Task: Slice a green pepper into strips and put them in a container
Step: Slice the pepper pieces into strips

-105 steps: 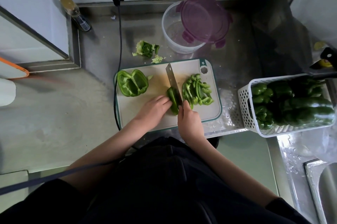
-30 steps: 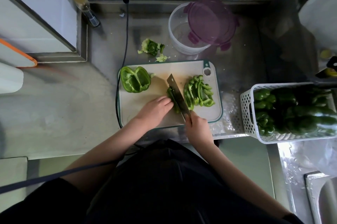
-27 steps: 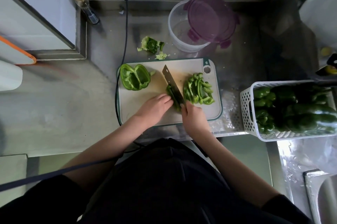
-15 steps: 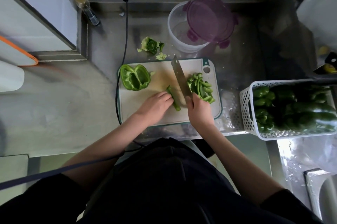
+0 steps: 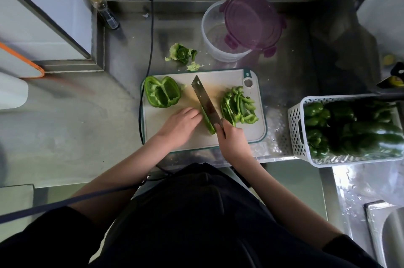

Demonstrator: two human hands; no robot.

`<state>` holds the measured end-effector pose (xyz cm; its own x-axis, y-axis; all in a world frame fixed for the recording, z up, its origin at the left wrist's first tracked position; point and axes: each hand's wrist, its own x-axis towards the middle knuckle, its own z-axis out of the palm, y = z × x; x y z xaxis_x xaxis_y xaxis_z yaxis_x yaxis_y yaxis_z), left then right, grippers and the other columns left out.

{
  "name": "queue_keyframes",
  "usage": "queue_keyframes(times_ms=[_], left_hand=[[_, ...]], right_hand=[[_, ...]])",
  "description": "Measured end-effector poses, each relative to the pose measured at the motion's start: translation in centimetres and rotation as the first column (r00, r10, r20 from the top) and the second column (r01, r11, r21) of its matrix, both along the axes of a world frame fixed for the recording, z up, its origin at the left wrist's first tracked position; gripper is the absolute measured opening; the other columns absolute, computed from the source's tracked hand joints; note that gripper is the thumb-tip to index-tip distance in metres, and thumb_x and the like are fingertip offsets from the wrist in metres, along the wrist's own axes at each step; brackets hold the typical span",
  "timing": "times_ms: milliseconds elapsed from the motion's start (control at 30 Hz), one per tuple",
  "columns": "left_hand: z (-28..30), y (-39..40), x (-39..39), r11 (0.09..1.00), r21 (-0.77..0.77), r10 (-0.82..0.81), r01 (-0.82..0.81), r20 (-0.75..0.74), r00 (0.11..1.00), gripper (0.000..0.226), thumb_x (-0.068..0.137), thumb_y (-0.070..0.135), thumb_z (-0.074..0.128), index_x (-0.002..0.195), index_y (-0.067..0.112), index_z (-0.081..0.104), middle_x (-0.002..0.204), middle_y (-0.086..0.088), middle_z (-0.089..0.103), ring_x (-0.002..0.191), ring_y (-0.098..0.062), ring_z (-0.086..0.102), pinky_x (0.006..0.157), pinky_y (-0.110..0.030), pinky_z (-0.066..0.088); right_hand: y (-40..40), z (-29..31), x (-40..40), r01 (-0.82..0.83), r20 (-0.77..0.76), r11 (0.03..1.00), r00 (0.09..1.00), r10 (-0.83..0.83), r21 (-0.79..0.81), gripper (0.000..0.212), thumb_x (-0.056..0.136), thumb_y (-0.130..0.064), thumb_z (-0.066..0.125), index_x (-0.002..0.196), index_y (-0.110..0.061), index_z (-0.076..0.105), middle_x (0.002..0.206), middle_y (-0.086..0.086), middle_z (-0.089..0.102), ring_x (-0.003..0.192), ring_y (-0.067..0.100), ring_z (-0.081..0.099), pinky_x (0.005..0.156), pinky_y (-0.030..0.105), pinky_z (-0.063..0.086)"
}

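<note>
Mid-slice near the board's (image 5: 166, 141) front: right hand (image 5: 231, 139) wrapped round the knife (image 5: 204, 101), left hand (image 5: 180, 124) curled, fingertips pinning the last sliver (image 5: 207, 122). Next, probably one more cut, then the half pepper (image 5: 161, 94) far left. Strips (image 5: 238, 106) piled right; container (image 5: 215, 34) beyond, apparently empty, lid (image 5: 251, 23) askew on it.

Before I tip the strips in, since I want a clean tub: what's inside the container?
The container looks empty where visible. Its purple lid rests across the right side, hiding that part.
</note>
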<state>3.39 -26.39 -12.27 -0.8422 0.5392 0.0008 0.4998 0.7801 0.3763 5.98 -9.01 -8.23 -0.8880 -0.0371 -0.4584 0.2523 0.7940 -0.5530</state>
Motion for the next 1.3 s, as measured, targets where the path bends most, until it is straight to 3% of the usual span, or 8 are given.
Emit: queue_keyframes(times_ms=[167, 300, 500, 633, 767, 1100, 1200, 1300], left_hand=[[0.8, -0.2, -0.5, 0.992, 0.069, 0.112, -0.108, -0.048, 0.993, 0.032, 0.068, -0.010, 0.068, 0.099, -0.001, 0.065, 0.098, -0.015, 0.065, 0.093, -0.032, 0.063, 0.076, -0.042, 0.057], [2.5, 0.3, -3.0, 0.929, 0.244, 0.294, -0.279, -0.029, 0.955, 0.035, 0.088, 0.004, 0.057, 0.123, 0.005, 0.057, 0.114, -0.014, 0.057, 0.106, -0.027, 0.057, 0.088, -0.036, 0.053], [4.6, 2.7, -6.6, 0.794, 0.341, 0.388, -0.503, 0.353, 0.852, 0.058, 0.088, 0.040, 0.060, 0.139, 0.016, 0.044, 0.118, -0.009, 0.049, 0.098, -0.018, 0.051, 0.092, -0.027, 0.043], [3.9, 3.0, -7.5, 0.805, 0.297, 0.386, -0.513, 0.395, 0.834, 0.061, 0.086, 0.033, 0.066, 0.138, 0.010, 0.046, 0.130, -0.010, 0.054, 0.116, -0.019, 0.051, 0.100, -0.026, 0.038], [3.8, 2.9, -7.2, 0.721, 0.365, 0.426, -0.588, 0.435, 0.793, 0.079, 0.082, 0.024, 0.071, 0.147, 0.015, 0.027, 0.086, -0.006, 0.059, 0.080, -0.015, 0.057, 0.078, -0.023, 0.047], [4.2, 3.7, -9.2, 0.624, 0.296, 0.455, -0.723, 0.615, 0.644, 0.068, 0.087, 0.029, 0.066, 0.143, 0.012, 0.030, 0.098, -0.002, 0.054, 0.092, -0.015, 0.054, 0.083, -0.024, 0.045], [3.7, 3.7, -7.1, 0.574, 0.319, 0.498, -0.755, 0.596, 0.630, 0.041, 0.093, 0.031, 0.056, 0.123, 0.009, 0.039, 0.083, 0.003, 0.053, 0.077, -0.014, 0.057, 0.068, -0.025, 0.049], [1.9, 3.5, -3.6, 0.717, 0.131, 0.547, -0.684, 0.502, 0.670, 0.025, 0.096, 0.033, 0.050, 0.095, 0.010, 0.040, 0.076, 0.001, 0.048, 0.067, -0.019, 0.051, 0.054, -0.025, 0.036]], right_hand=[[-0.3, -0.2, 0.4, 0.030, -0.016, 1.000, 0.999, -0.029, 0.002, 0.022, 0.101, -0.025, 0.037, 0.088, -0.010, 0.047, 0.074, 0.017, 0.059, 0.066, 0.034, 0.056, 0.059, 0.039, 0.046], [-1.0, -0.2, 0.5, 0.060, -0.009, 0.998, 0.998, -0.060, 0.025, 0.025, 0.101, -0.025, 0.035, 0.097, -0.007, 0.051, 0.078, 0.015, 0.061, 0.070, 0.034, 0.059, 0.064, 0.044, 0.052], [-1.9, -0.4, 0.6, 0.095, 0.006, 0.993, 0.995, -0.095, 0.068, 0.024, 0.101, -0.027, 0.032, 0.095, -0.009, 0.048, 0.078, 0.013, 0.059, 0.071, 0.033, 0.059, 0.064, 0.047, 0.053], [-2.2, -0.4, 0.8, 0.112, -0.008, 0.990, 0.994, -0.112, 0.081, 0.024, 0.102, -0.026, 0.031, 0.091, -0.010, 0.045, 0.075, 0.013, 0.058, 0.069, 0.033, 0.058, 0.060, 0.044, 0.053], [-2.5, -0.6, 1.0, 0.113, 0.005, 0.990, 0.993, -0.114, 0.087, 0.024, 0.102, -0.027, 0.031, 0.090, -0.010, 0.044, 0.074, 0.013, 0.057, 0.068, 0.033, 0.057, 0.059, 0.042, 0.051], [-2.3, -0.6, -1.1, 0.139, 0.019, 0.990, 0.990, -0.139, 0.021, 0.027, 0.102, -0.027, 0.034, 0.090, -0.009, 0.049, 0.073, 0.009, 0.057, 0.065, 0.026, 0.055, 0.056, 0.034, 0.043], [-1.8, -0.9, -0.8, 0.159, 0.009, 0.987, 0.987, -0.159, -0.012, 0.027, 0.101, -0.028, 0.036, 0.085, -0.010, 0.049, 0.068, 0.004, 0.054, 0.059, 0.021, 0.052, 0.051, 0.032, 0.040], [-0.9, -0.9, -0.8, 0.192, -0.008, 0.981, 0.981, -0.192, -0.017, 0.028, 0.101, -0.028, 0.037, 0.080, -0.012, 0.044, 0.061, -0.001, 0.046, 0.054, 0.016, 0.044, 0.045, 0.025, 0.027]])
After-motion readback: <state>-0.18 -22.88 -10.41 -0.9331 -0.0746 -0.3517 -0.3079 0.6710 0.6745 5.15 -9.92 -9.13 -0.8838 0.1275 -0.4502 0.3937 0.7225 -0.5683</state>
